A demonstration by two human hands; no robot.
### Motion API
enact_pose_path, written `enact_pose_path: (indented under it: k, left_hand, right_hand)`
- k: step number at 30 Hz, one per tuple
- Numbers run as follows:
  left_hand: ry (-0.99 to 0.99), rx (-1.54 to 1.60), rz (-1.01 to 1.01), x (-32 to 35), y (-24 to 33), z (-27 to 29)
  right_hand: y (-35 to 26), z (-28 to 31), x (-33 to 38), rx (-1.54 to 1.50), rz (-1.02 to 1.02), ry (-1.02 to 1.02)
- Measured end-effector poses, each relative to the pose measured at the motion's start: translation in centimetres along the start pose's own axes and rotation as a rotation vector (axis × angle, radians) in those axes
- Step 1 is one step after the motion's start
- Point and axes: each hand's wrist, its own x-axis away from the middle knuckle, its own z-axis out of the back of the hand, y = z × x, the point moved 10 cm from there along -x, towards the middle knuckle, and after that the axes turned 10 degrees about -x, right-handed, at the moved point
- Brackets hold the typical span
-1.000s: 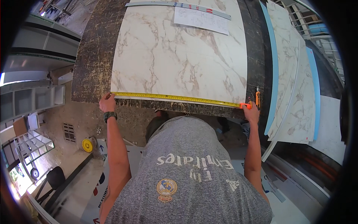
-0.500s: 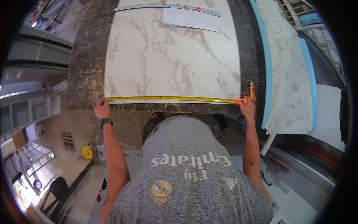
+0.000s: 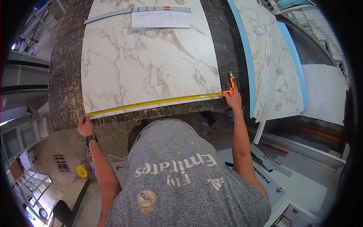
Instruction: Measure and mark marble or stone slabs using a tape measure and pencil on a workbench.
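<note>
A white marble-patterned slab (image 3: 151,60) lies on a dark worn worktable (image 3: 64,83). A yellow tape measure (image 3: 155,101) is stretched along the slab's near edge. My left hand (image 3: 85,126) pinches the tape's end at the slab's near left corner. My right hand (image 3: 234,100) holds the tape's other end at the near right corner, together with an orange pen-like marker (image 3: 232,84) that points away from me.
A paper sheet (image 3: 160,19) and a long metal ruler (image 3: 138,10) lie at the slab's far end. More marble slabs with blue edging (image 3: 276,68) lean at the right. A yellow tape case (image 3: 81,171) lies on the floor at the lower left.
The view has shifted a little. Both hands stay at the slab's near corners with the tape stretched between them.
</note>
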Motion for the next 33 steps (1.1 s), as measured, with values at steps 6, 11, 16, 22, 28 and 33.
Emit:
enact_pose_path:
  k: [6,11,16,22,28,33]
  left_hand:
    - [0.014,0.014,-0.013,0.5,1.0,0.7]
    - [0.069,-0.081,-0.061,0.4,0.9,1.1]
    - [0.113,-0.139,0.018,0.2,-1.0,1.2]
    - [-0.053,0.373,0.211,0.5,-1.3,-0.6]
    - [-0.047,0.376,0.201,0.3,-2.2,-0.8]
    - [-0.016,0.292,0.053,0.0,-2.7,-0.9]
  right_hand:
    - [-0.7,-0.5,0.2,-0.063,0.116,0.011]
    - [0.4,-0.9,-0.5,-0.271,0.162,-0.039]
    - [0.8,-0.4,-0.3,-0.281,0.1,-0.011]
    - [1.3,0.2,0.2,-0.246,0.183,0.102]
    - [0.3,-0.2,0.7,-0.168,0.208,0.077]
    - [-0.1,-0.2,0.8,-0.145,0.149,0.017]
